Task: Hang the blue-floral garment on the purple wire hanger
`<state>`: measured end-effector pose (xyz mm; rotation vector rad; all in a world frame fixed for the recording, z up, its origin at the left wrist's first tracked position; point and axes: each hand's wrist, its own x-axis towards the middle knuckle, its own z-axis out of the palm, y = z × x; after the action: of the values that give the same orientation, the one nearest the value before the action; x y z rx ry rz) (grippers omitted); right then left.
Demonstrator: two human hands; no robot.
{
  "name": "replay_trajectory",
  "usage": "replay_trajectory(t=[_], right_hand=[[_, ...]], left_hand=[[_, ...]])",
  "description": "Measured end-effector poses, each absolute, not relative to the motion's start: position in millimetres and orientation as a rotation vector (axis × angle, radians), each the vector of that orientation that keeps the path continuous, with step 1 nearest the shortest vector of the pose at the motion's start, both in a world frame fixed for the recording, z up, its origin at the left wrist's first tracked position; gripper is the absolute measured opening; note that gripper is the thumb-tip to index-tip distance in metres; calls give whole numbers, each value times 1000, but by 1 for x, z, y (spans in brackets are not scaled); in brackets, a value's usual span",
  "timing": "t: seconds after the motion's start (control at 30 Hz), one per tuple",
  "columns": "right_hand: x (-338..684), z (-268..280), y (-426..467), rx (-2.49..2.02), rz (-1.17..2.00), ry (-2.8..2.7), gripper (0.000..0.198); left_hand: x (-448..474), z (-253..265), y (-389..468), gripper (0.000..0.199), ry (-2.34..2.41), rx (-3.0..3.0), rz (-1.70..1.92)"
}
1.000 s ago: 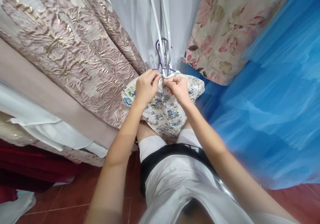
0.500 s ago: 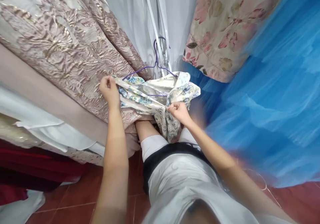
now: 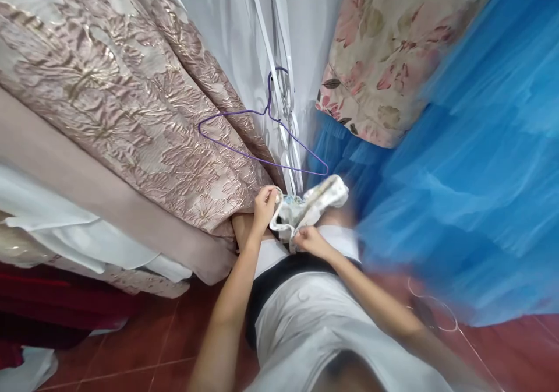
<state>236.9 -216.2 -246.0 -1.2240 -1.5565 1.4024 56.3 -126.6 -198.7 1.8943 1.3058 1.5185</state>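
A white garment with a blue floral print (image 3: pixel 321 201) is bunched above my lap, partly blurred. My left hand (image 3: pixel 264 207) pinches its edge on the left side. Lower down and to the right, my right hand (image 3: pixel 311 242) is closed on another part of the same cloth. Just above them a bare purple wire hanger (image 3: pixel 262 112) hangs tilted from a white metal rack (image 3: pixel 262 25). The garment is apart from the hanger. My own legs show beneath the cloth.
A pink-gold brocade cloth (image 3: pixel 109 89) hangs along the left. To the right hang a cream floral cloth (image 3: pixel 384 60) and blue tulle (image 3: pixel 480 176). Dark red fabric (image 3: pixel 56 299) is at lower left. A thin cable (image 3: pixel 449 310) crosses the red tiled floor (image 3: pixel 152 345).
The garment has come off the hanger and moved down toward my lap. My left hand has gone right and down, my right hand down. The hanger now swings bare and tilted.
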Motion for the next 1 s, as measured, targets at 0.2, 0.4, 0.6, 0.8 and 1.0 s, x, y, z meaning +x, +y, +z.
replay_trajectory(t=[0.2, 0.4, 0.6, 0.8, 1.0], right_hand=[[252, -203, -218, -1000, 1032, -1645, 43], [267, -145, -221, -899, 1087, -1754, 40], [344, -108, -218, -955, 457, -1721, 17], [406, -89, -147, -880, 151, -1418, 15], [361, -52, -42, -842, 564, -1289, 30]], left_hand=[[78, -140, -174, 22, 1097, 2193, 1435], [88, -121, -193, 30, 849, 1985, 1001], [58, -156, -171, 44, 828, 1909, 738], [29, -157, -159, 47, 1178, 2062, 884], [15, -118, -176, 45, 1146, 1851, 1324]])
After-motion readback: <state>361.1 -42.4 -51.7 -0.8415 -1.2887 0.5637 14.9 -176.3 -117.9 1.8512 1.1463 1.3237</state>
